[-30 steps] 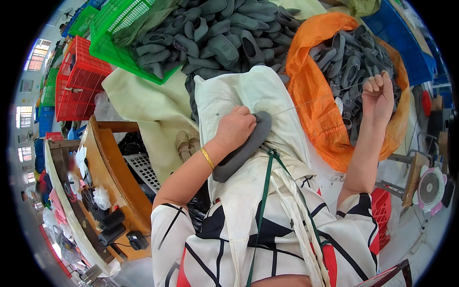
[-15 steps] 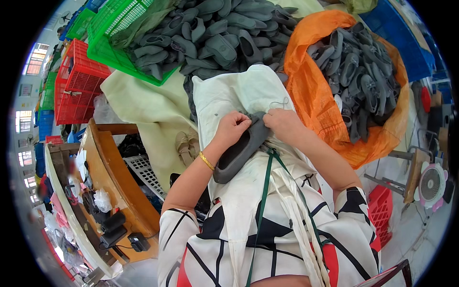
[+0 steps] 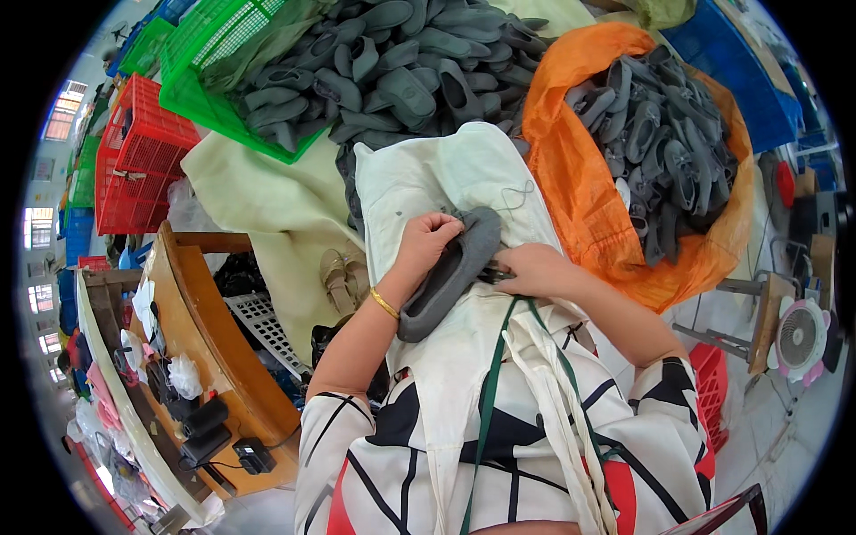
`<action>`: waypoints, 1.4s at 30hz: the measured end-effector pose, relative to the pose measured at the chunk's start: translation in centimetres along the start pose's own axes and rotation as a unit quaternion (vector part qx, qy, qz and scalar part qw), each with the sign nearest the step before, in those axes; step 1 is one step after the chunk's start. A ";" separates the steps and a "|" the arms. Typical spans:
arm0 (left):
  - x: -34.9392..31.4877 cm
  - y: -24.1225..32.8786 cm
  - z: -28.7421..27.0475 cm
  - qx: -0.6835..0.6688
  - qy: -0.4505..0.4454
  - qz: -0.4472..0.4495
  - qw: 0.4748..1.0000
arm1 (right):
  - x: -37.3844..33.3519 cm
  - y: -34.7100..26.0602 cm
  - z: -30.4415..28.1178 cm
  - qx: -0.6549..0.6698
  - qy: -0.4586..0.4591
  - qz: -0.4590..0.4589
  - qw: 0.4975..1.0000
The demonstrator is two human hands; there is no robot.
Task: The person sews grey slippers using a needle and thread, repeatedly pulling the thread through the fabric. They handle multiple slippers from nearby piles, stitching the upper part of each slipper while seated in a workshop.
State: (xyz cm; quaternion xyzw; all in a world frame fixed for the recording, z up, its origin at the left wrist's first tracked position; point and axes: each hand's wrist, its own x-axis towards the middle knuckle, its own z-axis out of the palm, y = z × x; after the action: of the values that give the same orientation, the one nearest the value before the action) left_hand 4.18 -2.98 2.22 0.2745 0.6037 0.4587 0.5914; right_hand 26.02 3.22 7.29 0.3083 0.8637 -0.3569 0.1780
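A dark grey shoe (image 3: 439,299) lies tilted across the white cloth (image 3: 468,156) over my lap, with its opening facing up. My left hand (image 3: 430,241) pinches at its upper left edge near the toe; what is between the fingertips is too small to make out. On the other side of the shoe, my right hand (image 3: 528,269) is closed round a small dark tool (image 3: 491,271), mostly hidden by the fingers. A green cord (image 3: 496,366) runs up toward that hand. Thin dark thread (image 3: 517,193) lies curled on the cloth beyond the toe.
A large heap of grey shoes (image 3: 406,85) lies ahead, beside a green crate (image 3: 214,62). More shoes fill an orange sack (image 3: 571,169) on the right. A wooden desk (image 3: 209,330) stands left. Beige shoes (image 3: 337,283) lie near it. A fan (image 3: 801,337) is far right.
My right hand has left the toe and come down beside the shoe, taking hold of the small dark tool by the green cord. My left hand keeps its pinch on the shoe.
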 end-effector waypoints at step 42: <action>0.1 -0.4 -0.6 -0.095 -0.004 -0.052 0.994 | 3.9 -1.9 -2.0 -0.038 0.206 -0.038 0.977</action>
State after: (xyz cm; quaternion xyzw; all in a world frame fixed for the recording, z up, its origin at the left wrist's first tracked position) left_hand 3.64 -3.18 1.76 0.1869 0.5686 0.4814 0.6403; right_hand 21.70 5.24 7.53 0.3349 0.9059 -0.2592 -0.0055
